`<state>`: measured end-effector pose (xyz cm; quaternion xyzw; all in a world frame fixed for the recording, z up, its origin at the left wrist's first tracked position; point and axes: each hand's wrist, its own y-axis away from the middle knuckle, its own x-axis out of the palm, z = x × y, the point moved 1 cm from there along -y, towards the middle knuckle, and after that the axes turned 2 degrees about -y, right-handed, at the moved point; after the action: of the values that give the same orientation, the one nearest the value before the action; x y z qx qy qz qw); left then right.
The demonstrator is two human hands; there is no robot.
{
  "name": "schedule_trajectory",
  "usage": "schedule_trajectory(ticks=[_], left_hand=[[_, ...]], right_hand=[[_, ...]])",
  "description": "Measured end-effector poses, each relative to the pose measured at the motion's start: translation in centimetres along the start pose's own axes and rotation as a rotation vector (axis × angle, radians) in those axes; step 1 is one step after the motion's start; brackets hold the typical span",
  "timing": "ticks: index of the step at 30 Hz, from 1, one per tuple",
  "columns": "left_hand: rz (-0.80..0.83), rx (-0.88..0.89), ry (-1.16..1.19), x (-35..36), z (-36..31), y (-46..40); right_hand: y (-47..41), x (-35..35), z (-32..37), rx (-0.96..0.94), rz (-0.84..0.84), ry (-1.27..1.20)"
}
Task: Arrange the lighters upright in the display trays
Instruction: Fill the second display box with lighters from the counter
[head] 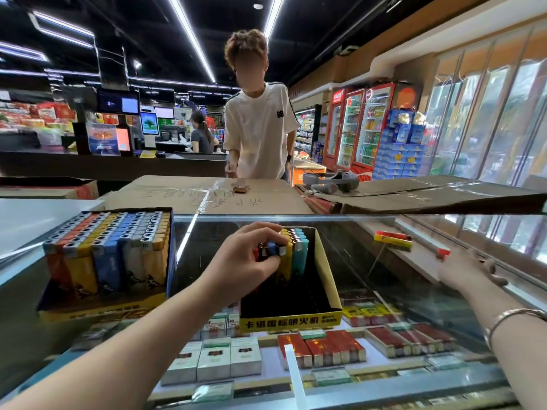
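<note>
Gripping a small bunch of lighters (270,250) with our left hand (247,261), we hold them at the back of the yellow display tray (328,279) on the glass counter (384,279); fingers and thumb curl round the red, dark and blue bodies, metal tops up. Just beside them, a yellow lighter (286,255) and a teal lighter (301,253) stand upright against the tray's back wall. The front part of that tray shows only its dark floor.

Our right hand (470,270) hovers over the counter's right side, blurred; fingers look fairly spread, and we cannot tell if it holds anything. A bangle (509,319) sits on that wrist. Near it, loose lighters lie flat on the glass: a red-and-yellow pair (393,239) and a small red one (443,253).

To the left, well apart from the yellow tray, a full display tray (103,309) holds upright rows of lighters in orange, yellow, blue and grey. Under the glass we see cigarette packs (322,347), red and white.

Beyond the counter lie flattened cardboard sheets (183,193) with a grey headset (331,180) on them. A person in a white T-shirt (259,128) stands behind, with drink fridges (355,125) further right.
</note>
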<state>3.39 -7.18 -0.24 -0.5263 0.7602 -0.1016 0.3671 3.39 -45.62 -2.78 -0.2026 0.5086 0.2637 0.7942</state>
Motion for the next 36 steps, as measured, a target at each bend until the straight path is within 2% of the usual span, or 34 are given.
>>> schedule_trajectory(ticks=[6, 10, 17, 24, 29, 33, 36], left_hand=[[-0.019, -0.065, 0.068, -0.7, 0.4, 0.2], [0.0, -0.058, 0.002, -0.6, 0.9, 0.3], [0.008, -0.086, 0.031, -0.6, 1.1, 0.2], [-0.009, -0.087, 0.025, -0.4, 0.9, 0.2], [0.0, -0.084, 0.014, -0.3, 0.8, 0.3], [0.007, -0.079, -0.005, -0.4, 0.6, 0.3], [0.015, -0.076, -0.024, -0.6, 0.6, 0.3]], right_hand=[[-1.1, -0.4, -0.6, -0.032, 0.016, 0.065], [-2.5, -0.1, -0.8, -0.082, 0.043, 0.07], [-2.2, 0.9, 1.5, -0.11, 0.068, 0.079], [0.6, 1.0, 3.4, -0.342, -0.089, 0.276], [2.6, 1.1, 4.2, -0.403, -0.09, 0.175], [4.3, 1.0, 5.6, -0.4, -0.095, 0.204], [5.2, 0.4, 7.4, -0.436, -0.09, -0.043]])
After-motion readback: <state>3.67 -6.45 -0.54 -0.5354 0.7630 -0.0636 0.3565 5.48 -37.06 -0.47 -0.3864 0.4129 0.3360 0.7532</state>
